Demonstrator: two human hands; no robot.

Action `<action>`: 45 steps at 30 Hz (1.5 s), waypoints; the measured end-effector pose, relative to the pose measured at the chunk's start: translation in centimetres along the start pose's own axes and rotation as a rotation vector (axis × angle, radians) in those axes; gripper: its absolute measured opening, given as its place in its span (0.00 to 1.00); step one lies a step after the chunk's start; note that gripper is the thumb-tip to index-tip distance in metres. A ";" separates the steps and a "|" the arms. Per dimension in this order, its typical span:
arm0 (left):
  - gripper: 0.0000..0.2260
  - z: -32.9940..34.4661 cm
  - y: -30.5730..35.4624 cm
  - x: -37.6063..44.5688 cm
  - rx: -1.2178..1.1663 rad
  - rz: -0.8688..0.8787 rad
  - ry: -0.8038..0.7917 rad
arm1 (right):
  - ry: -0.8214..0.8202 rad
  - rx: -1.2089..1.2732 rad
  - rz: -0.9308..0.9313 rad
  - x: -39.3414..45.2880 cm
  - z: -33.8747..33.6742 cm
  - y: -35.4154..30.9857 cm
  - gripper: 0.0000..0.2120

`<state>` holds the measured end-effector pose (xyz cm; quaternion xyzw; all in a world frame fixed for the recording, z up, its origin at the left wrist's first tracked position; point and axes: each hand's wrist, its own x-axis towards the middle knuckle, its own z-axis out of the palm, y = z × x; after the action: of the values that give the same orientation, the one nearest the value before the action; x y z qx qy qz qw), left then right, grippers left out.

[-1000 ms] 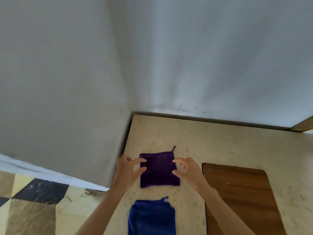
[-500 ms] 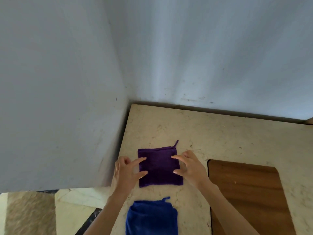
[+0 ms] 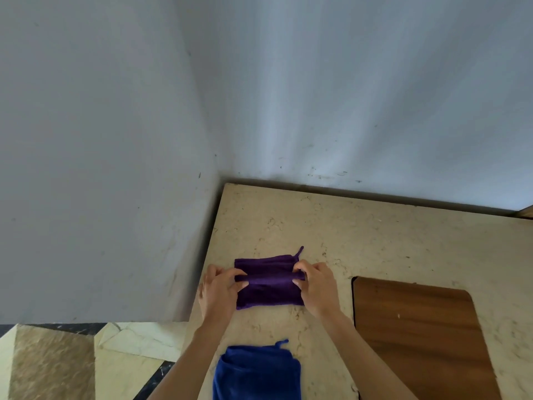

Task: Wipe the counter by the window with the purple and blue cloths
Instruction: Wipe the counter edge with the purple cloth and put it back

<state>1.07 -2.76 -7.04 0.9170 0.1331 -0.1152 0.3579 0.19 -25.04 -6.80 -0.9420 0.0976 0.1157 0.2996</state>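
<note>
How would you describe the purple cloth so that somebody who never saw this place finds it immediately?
Start at the beige stone counter in the corner where two grey walls meet. Near its left edge two folded cloths lie, to the left of a brown wooden board. The purple cloth is the farther one, pinched by the left hand and right hand; the blue cloth lies nearer, untouched.

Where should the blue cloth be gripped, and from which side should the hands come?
Probably at the far edge of the blue cloth, from above. It lies folded flat on the counter, so pinching an edge suits it better than scooping. The small loop at its far right corner is another hold. Both hands, left hand and right hand, are now pinching the purple cloth.
</note>
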 end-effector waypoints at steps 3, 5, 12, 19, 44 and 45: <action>0.08 -1.5 1.1 -0.7 -0.172 0.012 -0.064 | -0.080 0.175 0.032 -0.6 -1.3 -0.7 0.06; 0.09 -2.9 1.9 -1.8 -0.256 0.029 -0.066 | -0.103 0.270 0.047 -1.7 -2.6 -1.4 0.06; 0.09 -9.3 6.3 -8.8 -0.418 0.038 -0.006 | -0.014 0.553 0.012 -9.0 -9.9 -5.5 0.07; 0.10 -17.1 11.2 -18.6 -0.425 0.277 0.149 | 0.136 0.686 -0.147 -19.2 -17.3 -10.2 0.09; 0.03 -15.9 24.0 -40.2 -0.037 0.739 0.080 | 0.727 0.686 -0.172 -44.4 -30.2 -2.8 0.15; 0.04 -15.3 24.7 -41.3 -0.090 0.740 0.042 | 0.749 0.681 -0.172 -45.5 -30.8 -1.7 0.15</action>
<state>-27.83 -16.48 32.06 0.8886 -0.1952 0.0466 0.4126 -37.91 -36.58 31.12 -0.7724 0.1527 -0.2930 0.5424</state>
